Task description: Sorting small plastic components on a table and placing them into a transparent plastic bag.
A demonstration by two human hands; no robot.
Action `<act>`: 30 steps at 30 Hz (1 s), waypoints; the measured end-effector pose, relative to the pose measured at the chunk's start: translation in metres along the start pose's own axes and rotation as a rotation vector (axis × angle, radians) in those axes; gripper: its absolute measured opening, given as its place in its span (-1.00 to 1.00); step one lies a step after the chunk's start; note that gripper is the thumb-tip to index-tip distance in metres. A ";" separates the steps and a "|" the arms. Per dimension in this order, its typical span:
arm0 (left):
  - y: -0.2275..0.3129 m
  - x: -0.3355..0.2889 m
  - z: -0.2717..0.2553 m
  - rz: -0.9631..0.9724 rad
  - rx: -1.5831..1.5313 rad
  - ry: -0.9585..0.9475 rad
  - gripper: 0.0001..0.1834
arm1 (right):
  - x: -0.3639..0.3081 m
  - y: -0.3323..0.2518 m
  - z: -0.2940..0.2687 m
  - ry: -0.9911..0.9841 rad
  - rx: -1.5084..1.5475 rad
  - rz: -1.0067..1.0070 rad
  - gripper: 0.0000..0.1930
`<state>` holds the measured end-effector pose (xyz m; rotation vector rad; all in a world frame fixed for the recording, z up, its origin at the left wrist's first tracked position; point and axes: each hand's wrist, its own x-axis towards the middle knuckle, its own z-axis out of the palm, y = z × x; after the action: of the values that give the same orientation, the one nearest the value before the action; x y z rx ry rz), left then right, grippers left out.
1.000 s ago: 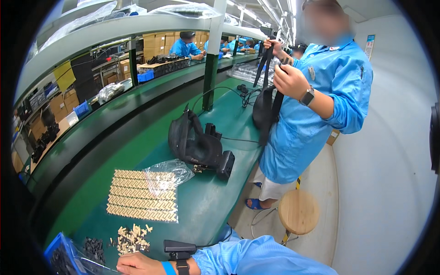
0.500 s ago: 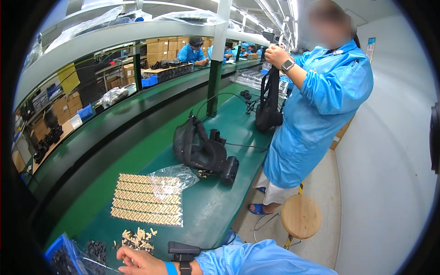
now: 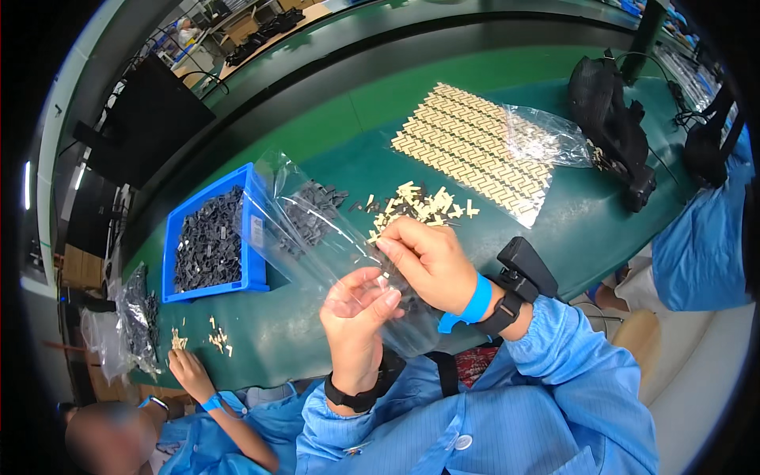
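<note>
A long clear plastic bag (image 3: 297, 229) stretches from beside the blue bin to my two hands in front of my body. My left hand (image 3: 356, 321) pinches the bag film between thumb and fingers, and a tiny pale piece shows near its fingertips. Close beside it, my right hand (image 3: 431, 261) is closed on the bag too, thumb against forefinger. Some dark small pieces lie low in the film below my fingers. Past my right hand spreads a loose pile of small cream pieces (image 3: 427, 206) mixed with dark ones. Left of that pile, small black pieces (image 3: 317, 207) lie partly under the bag.
The blue bin (image 3: 256, 277) holds many black pieces. Cream pieces lie in rows on a sheet (image 3: 451, 150), partly under another clear bag (image 3: 546, 138). Black strapped gear (image 3: 606, 119) rests at right. At lower left, a co-worker's hand (image 3: 190, 376) touches small cream pieces (image 3: 180, 340).
The view has swung left and down, bringing the whole blue bin and a co-worker at left into sight. Both my hands now grip the bag; before, one hand showed near the loose pieces.
</note>
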<state>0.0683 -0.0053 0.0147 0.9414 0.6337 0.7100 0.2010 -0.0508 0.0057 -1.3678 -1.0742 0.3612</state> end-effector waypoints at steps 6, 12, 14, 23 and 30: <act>0.002 0.000 -0.011 -0.117 -0.074 -0.043 -0.59 | 0.007 0.018 -0.003 0.025 -0.160 -0.124 -0.90; 0.000 0.000 -0.014 -0.129 -0.085 -0.055 -0.56 | 0.028 0.021 -0.029 -0.053 -0.488 -0.217 -0.88; -0.001 0.000 -0.017 -0.121 -0.117 -0.065 -0.57 | 0.033 0.018 -0.034 -0.123 -0.742 -0.226 -0.89; -0.003 0.000 -0.017 -0.141 -0.349 -0.170 -0.61 | 0.029 0.023 -0.041 -0.200 -0.882 -0.374 -0.91; -0.008 0.000 -0.020 -0.135 -0.427 -0.160 -0.64 | 0.034 0.030 -0.032 -0.021 -0.770 -0.461 -0.86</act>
<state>0.0557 0.0017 -0.0013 0.5473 0.3787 0.6107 0.2544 -0.0378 -0.0028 -1.7065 -1.5883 -0.4272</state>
